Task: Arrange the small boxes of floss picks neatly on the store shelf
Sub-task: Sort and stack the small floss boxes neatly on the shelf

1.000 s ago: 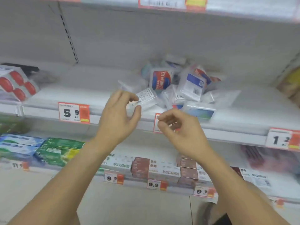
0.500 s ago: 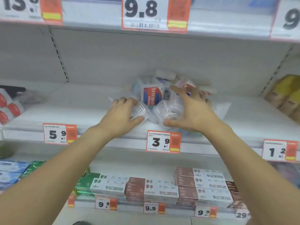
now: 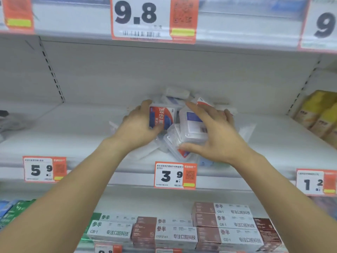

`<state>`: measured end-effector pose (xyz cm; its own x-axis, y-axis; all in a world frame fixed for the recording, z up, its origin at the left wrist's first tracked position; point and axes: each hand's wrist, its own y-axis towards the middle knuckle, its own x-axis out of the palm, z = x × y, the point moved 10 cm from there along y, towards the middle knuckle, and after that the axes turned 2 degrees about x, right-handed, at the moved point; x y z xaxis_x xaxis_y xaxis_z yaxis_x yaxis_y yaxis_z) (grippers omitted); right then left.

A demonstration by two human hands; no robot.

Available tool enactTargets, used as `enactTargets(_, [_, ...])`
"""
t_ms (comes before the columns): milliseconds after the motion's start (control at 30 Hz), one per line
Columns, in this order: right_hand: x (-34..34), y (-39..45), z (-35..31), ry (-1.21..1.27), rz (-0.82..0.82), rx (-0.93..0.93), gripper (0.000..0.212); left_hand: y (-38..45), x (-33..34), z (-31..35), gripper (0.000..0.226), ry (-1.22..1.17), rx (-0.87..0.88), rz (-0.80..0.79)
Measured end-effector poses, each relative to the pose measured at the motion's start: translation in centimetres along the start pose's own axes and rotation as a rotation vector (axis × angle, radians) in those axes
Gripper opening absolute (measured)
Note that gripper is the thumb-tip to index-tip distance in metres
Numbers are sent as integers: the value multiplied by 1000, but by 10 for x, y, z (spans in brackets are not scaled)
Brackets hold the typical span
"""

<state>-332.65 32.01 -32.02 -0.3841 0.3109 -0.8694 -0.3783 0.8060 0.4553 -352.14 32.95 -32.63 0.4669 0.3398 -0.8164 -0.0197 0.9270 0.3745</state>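
A jumbled pile of small clear floss pick boxes [image 3: 175, 143] lies on the white middle shelf [image 3: 73, 141], above the 3.9 price tag [image 3: 175, 175]. My left hand [image 3: 138, 128] grips an upright box with a red and blue label [image 3: 161, 118] at the pile's left side. My right hand [image 3: 217, 136] is spread over a clear box with a blue label and barcode [image 3: 193, 127], thumb under it and fingers across its top. More boxes lie behind the hands, partly hidden.
Yellow packages [image 3: 321, 114] stand at the shelf's right end. Price tags 5.9 [image 3: 44, 169] and 1.2 [image 3: 316, 182] hang on the shelf edge. Toothpaste cartons [image 3: 182, 232] fill the shelf below. Another shelf with a 9.8 tag [image 3: 154, 19] hangs overhead.
The view has moved closer to the shelf. My left hand went from a small box at the pile's front left to the red and blue box. My right hand settled onto the clear box.
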Motion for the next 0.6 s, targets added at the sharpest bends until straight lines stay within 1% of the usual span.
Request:
enactTargets(67, [-8,-7,7,-14,47,23,108,7,-4,-6,58,-70,-24,84])
enactTargets(133, [-7,-15,16,-34,36,60,107,11,-6,-10,44,-158,-60,122])
enactTargets(233, [-2,-22,25,-54,44,106,98,16,-3,-5,24,-263,-51,108])
enactTargets(300, [-1,-24,26,-51,83,129,89,17,-8,-1,15,-350,-52,149])
enactTargets(367, [-2,-24,28,-21,117,151,83,17,-15,-1,18,-441,-78,185])
enactTargets(500, [-8,-24,35,71,202,194,73,12,-27,0,22,-580,-91,198])
enactTargets(567, [-16,-25,39,171,274,227,67,7,-31,4,30,-593,-60,180])
enactTargets(600, [-20,-27,42,261,301,267,62,5,-32,7,33,-579,-39,165])
